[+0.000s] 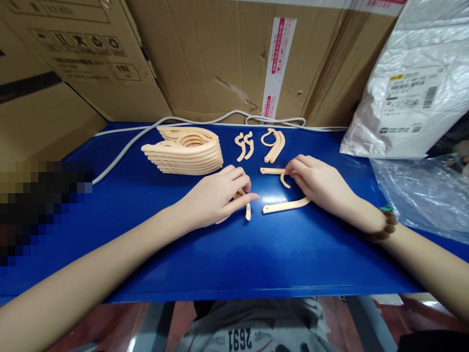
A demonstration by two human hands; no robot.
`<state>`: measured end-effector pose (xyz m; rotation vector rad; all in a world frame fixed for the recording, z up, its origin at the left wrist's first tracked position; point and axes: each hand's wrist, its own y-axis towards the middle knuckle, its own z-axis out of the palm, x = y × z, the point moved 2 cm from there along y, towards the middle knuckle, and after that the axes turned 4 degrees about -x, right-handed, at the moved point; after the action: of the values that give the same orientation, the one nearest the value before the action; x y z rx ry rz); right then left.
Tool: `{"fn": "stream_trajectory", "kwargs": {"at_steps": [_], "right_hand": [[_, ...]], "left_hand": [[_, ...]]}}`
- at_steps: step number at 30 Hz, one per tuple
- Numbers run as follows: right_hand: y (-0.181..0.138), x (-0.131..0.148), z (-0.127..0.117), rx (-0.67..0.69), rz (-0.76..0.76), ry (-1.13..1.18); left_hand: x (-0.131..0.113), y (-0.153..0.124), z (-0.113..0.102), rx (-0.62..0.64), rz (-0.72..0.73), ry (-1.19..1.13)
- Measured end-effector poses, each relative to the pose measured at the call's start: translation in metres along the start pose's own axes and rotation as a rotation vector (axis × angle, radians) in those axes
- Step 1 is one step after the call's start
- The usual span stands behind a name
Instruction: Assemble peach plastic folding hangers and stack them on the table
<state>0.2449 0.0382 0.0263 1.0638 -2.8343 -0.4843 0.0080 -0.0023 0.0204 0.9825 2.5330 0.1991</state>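
Observation:
Midway along the blue table, my left hand (223,195) has its fingers curled over a beige plastic hanger part (248,211), hiding most of it. My right hand (318,183) pinches the end of a flat beige hanger arm with a hook (271,171). Below that, a second curved hanger arm (284,207) lies with its far end under the right hand. A neat stack of folded beige hangers (186,151) stands beyond my left hand. Two small hooks (244,145) and a group of curved arms with a round hook (274,146) lie farther back.
Cardboard boxes (220,58) wall off the back and left of the blue table (227,264). A white cable (124,156) runs along the rear. At the right are a white mailing bag (406,107) and a clear plastic bag (410,190).

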Motion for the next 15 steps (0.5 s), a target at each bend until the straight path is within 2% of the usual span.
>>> {"fn": "stream_trajectory", "kwargs": {"at_steps": [5, 9, 15], "right_hand": [[-0.002, 0.0, 0.001, -0.002, -0.027, 0.014], [-0.002, 0.003, -0.002, -0.049, -0.075, 0.018], [-0.005, 0.022, -0.014, -0.054, -0.343, 0.011]], "left_hand": [[0.001, 0.0, 0.0, -0.047, 0.045, 0.089], [0.0, -0.001, -0.002, -0.146, 0.04, 0.229], [-0.002, -0.003, -0.002, -0.197, -0.118, 0.41]]}}
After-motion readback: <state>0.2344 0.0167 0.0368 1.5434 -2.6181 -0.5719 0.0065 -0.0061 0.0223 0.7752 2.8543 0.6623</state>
